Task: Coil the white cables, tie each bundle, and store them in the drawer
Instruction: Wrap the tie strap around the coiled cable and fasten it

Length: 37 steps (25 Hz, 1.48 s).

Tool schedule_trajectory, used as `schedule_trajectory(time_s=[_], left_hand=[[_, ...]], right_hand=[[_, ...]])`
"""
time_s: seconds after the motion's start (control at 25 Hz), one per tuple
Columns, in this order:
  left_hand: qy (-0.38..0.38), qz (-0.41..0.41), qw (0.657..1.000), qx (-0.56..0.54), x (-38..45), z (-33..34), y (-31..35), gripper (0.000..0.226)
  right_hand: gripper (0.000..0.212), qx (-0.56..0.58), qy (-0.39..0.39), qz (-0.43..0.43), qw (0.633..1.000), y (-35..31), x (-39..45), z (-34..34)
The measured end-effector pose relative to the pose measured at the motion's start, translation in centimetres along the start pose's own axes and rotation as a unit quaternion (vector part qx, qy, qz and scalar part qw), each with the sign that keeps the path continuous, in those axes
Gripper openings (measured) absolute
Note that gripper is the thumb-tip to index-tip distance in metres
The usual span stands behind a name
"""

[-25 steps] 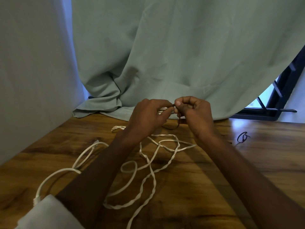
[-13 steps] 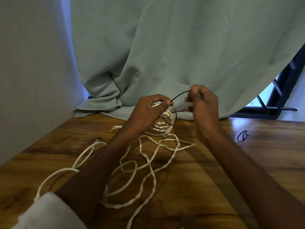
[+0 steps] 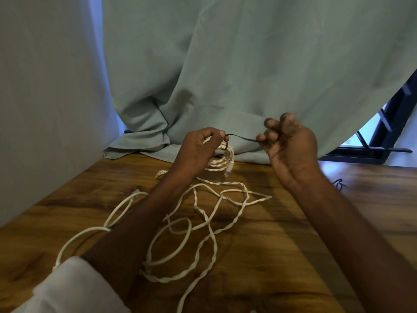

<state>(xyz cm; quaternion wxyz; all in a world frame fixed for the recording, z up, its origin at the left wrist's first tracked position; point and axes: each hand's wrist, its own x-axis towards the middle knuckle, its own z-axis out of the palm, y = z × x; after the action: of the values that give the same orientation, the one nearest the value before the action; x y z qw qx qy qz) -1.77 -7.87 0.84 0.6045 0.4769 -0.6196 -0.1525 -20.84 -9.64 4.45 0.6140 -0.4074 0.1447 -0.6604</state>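
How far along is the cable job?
Early. One coil is wound and held in the left hand. In hand: the right hand pulls a black tie taut across from it, knot not visibly finished. Left: loose cable sprawls over the table, a second black tie lies unused, and no drawer is in view.

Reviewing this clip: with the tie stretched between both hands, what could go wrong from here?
1. The left hand pinches the small coil loosely; pulling the dark tie with the right hand may spring its loops open.
2. The loose cable lies tangled on the table and under the left forearm; it may snag or knot.
3. The spare tie sits apart, easily overlooked.
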Motion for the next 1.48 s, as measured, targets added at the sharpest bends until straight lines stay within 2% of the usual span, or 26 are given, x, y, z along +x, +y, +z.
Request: schedule_trajectory(time_s=[0.08,0.16,0.32,0.4,0.48,0.56,0.64,0.76,0.88,1.0,1.2,1.28,1.36,1.48], left_hand=[[0.053,-0.038,0.997,-0.034,0.4,-0.3,-0.4,0.026],[0.086,-0.057,0.993,-0.055,0.6,-0.3,-0.6,0.027],[0.078,-0.083,0.990,-0.083,-0.1,1.0,0.0,0.034],[0.055,-0.148,0.975,-0.154,0.0,1.3,0.2,0.039],[0.009,-0.193,0.947,-0.255,0.3,1.1,0.0,0.040],[-0.056,-0.201,0.917,-0.341,0.5,0.8,-0.1,0.034],[-0.115,-0.192,0.899,-0.377,0.4,0.4,0.3,0.026],[-0.131,-0.185,0.912,-0.342,-0.1,0.1,1.2,0.019],[-0.129,-0.190,0.920,-0.318,-0.1,-0.3,1.1,0.023],[-0.126,-0.186,0.919,-0.325,0.1,-0.2,0.9,0.023],[-0.072,-0.156,0.957,-0.234,-0.1,1.0,0.5,0.019],[-0.041,-0.131,0.976,-0.166,-0.5,1.4,0.9,0.019],[-0.008,-0.071,0.995,-0.073,-0.7,1.7,1.0,0.019],[0.027,-0.003,1.000,0.011,-0.6,1.6,0.7,0.019]], right_hand=[[0.024,-0.114,0.025,0.077,0.990,2.2,-0.7,0.2],[0.019,-0.205,0.011,0.124,0.971,4.0,-1.6,0.7],[0.015,-0.334,-0.023,0.095,0.938,5.4,-2.6,1.2],[0.019,-0.427,-0.020,0.049,0.903,5.4,-2.5,0.9],[0.022,-0.468,-0.012,0.006,0.884,5.5,-2.3,0.6],[0.022,-0.459,0.001,-0.007,0.888,5.3,-2.1,0.3],[0.019,-0.415,-0.005,0.005,0.910,4.8,-2.1,0.2],[0.014,-0.364,-0.054,-0.015,0.930,4.0,-2.3,0.2],[0.011,-0.392,-0.075,-0.047,0.916,3.6,-1.9,-0.1],[0.008,-0.413,-0.068,-0.033,0.908,3.5,-1.3,-0.2],[0.016,-0.454,-0.083,-0.034,0.887,3.6,-1.0,-0.8],[0.021,-0.483,-0.085,-0.070,0.869,3.7,-1.1,-0.9],[0.023,-0.530,-0.082,-0.113,0.837,4.0,-1.2,-0.7],[0.018,-0.587,-0.085,-0.141,0.793,4.2,-1.8,0.1]])
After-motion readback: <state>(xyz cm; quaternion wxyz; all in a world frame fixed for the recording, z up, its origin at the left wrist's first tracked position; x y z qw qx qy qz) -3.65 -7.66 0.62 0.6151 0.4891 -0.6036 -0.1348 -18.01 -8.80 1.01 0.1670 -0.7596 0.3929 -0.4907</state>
